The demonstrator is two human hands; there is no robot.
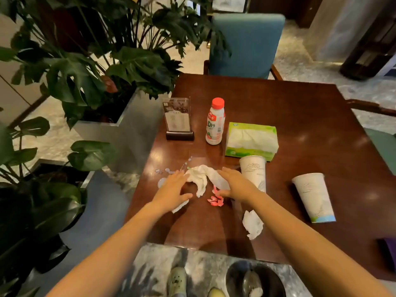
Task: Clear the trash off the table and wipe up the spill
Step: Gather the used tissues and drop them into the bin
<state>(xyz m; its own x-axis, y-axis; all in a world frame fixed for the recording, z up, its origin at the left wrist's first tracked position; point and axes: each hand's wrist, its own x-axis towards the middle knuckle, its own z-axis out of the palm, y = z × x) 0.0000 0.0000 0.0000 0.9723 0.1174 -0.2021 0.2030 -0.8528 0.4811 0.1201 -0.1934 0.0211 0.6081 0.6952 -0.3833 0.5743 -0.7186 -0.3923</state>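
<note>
A crumpled white tissue [201, 177] lies on the dark wooden table [300, 116], between my two hands. My left hand [173, 187] rests flat with fingers spread on its left part. My right hand [233, 183] lies flat on its right part. Clear water drops [166, 170] of the spill sit just left of the tissue. Small pink paper scraps [215, 200] lie below the tissue. Another crumpled tissue [252, 225] lies near the front edge. One paper cup [254, 173] stands beside my right hand; a second paper cup [314, 197] stands further right.
A white bottle with a red cap [215, 122], a green tissue box [251, 140] and a menu stand [178, 118] stand at the back. A black trash bin [255, 279] sits on the floor below the table's front edge. Plants fill the left; a blue chair [246, 43] faces the far side.
</note>
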